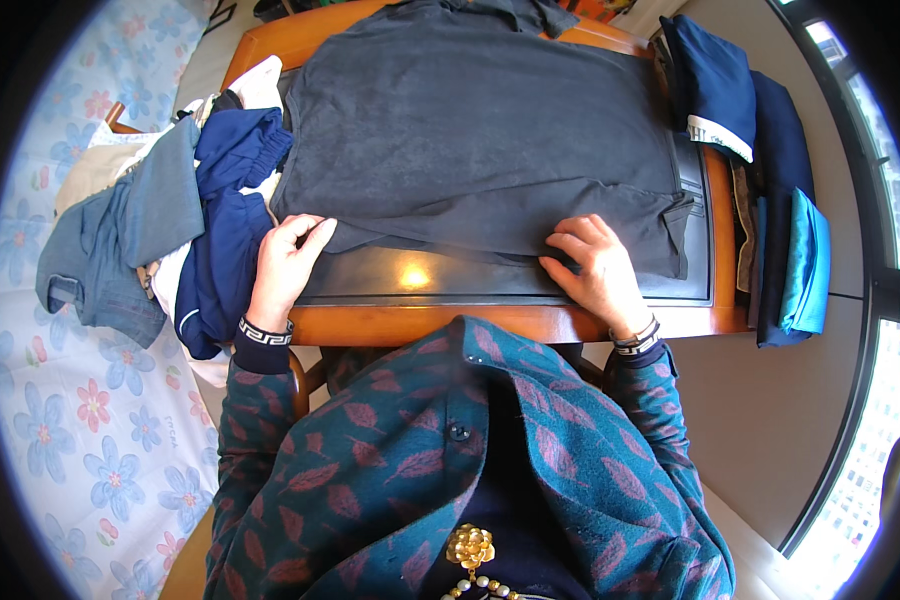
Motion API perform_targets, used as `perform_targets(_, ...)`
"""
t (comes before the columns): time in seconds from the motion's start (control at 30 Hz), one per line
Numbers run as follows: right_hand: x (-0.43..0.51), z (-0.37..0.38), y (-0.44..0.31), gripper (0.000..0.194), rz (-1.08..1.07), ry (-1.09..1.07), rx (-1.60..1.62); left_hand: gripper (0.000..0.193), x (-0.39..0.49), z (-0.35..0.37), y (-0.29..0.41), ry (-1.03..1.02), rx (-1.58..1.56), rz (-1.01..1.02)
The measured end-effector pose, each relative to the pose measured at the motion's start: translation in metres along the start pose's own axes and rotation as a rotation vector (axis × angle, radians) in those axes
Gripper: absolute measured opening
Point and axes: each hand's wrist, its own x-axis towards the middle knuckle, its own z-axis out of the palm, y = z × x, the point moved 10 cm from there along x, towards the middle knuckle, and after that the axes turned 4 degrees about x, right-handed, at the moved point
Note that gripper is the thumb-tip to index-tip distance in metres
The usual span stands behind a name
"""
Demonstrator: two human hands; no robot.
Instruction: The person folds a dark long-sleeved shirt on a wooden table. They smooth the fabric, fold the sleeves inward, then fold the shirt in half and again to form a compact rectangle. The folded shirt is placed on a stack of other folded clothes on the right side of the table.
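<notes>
A black T-shirt (480, 127) lies spread over the table, with folds and a bunched strip along its near edge. My left hand (289, 259) pinches the shirt's near left corner between thumb and fingers. At the near edge, right of the middle, my right hand (589, 266) rests with bent fingers against the cloth. Whether those fingers grip the fabric is not clear. The far end of the shirt, with what looks like a sleeve (544, 16), reaches the table's back edge.
The wooden table (420, 324) has a dark inset top. At left a heap of clothes holds navy trousers (221, 247) and a grey-blue garment (161, 195), beside a flowered cover (112, 480). Folded navy clothes (712, 82) and a turquoise cloth (805, 262) lie along the right edge near a window (862, 450).
</notes>
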Motion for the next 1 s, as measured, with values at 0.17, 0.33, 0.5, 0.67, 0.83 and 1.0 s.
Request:
perform_targets(0.17, 0.001, 0.007, 0.006, 0.026, -0.003, 0.063, -0.064, 0.023, 0.001, 0.0, -0.005, -0.01, 0.019, -0.052)
perform_targets(0.33, -0.017, -0.029, 0.06, 0.034, 0.182, 0.12, -0.211, 0.02, 0.0, 0.001, 0.0, -0.014, 0.0, -0.027)
perform_targets(0.5, -0.039, -0.082, 0.105, 0.03, 0.48, 0.145, -0.089, 0.011, -0.004, 0.004, 0.018, -0.146, -0.05, 0.193)
perform_targets(0.67, -0.064, -0.132, 0.066, 0.014, 0.43, 0.209, 0.653, 0.01, -0.005, 0.006, -0.004, -0.315, -0.419, -0.003)
perform_targets(0.83, -0.065, -0.15, 0.022, 0.019, 0.19, 0.184, 0.991, 0.009, -0.004, -0.001, -0.025, -0.255, -0.694, -0.187)
perform_targets(1.0, -0.053, -0.12, 0.087, 0.007, 0.56, 0.334, 0.823, 0.008, 0.006, -0.006, -0.016, -0.002, -0.319, -0.069)
